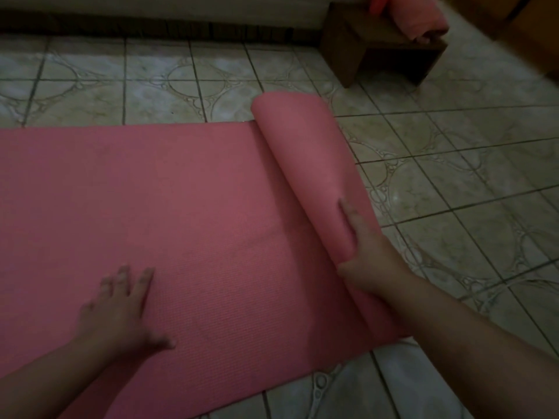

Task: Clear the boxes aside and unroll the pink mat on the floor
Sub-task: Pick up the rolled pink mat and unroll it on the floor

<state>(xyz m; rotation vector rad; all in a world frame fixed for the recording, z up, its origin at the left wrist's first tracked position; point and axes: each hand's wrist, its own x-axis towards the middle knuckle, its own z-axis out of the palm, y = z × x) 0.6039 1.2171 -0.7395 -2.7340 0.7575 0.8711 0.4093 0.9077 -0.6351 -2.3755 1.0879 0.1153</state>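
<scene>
The pink mat [187,189] lies partly flat across the tiled floor, running off the left edge of the view. Its still-rolled part [305,158] forms a thick tube at the right end, running from the far side toward me. My right hand [366,252] rests on the near part of the roll, fingers stretched along its top and thumb on the left side. My left hand [121,303] lies flat on the unrolled mat, fingers spread, holding nothing. No boxes are in view.
A dark wooden bench [363,46] stands at the back right with pink cloth [417,16] on it. A dark baseboard [151,25] runs along the far wall. Patterned floor tiles [453,176] stretch to the right of the roll.
</scene>
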